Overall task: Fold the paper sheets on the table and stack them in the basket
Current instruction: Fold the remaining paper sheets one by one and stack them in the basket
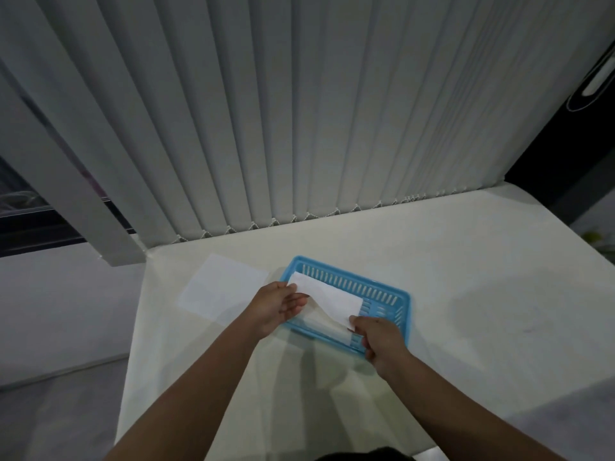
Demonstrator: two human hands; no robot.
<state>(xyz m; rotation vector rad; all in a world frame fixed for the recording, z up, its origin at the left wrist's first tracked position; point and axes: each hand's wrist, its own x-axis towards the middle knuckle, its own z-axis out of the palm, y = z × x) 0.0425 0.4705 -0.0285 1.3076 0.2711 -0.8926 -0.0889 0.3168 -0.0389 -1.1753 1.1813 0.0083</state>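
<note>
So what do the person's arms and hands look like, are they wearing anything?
No. Both arms are bare as far as the view shows: no sleeves, gloves or watch. The left hand and right hand show no rings that I can make out, though the picture is dim. The forearms are long and slim, coming in from the bottom edge.

My left hand (278, 306) and right hand (379, 341) pinch folded white paper sheet (327, 299) over slotted blue plastic basket (382, 287); flat white paper sheet (221, 289) lies left on white table (466, 294).
</note>
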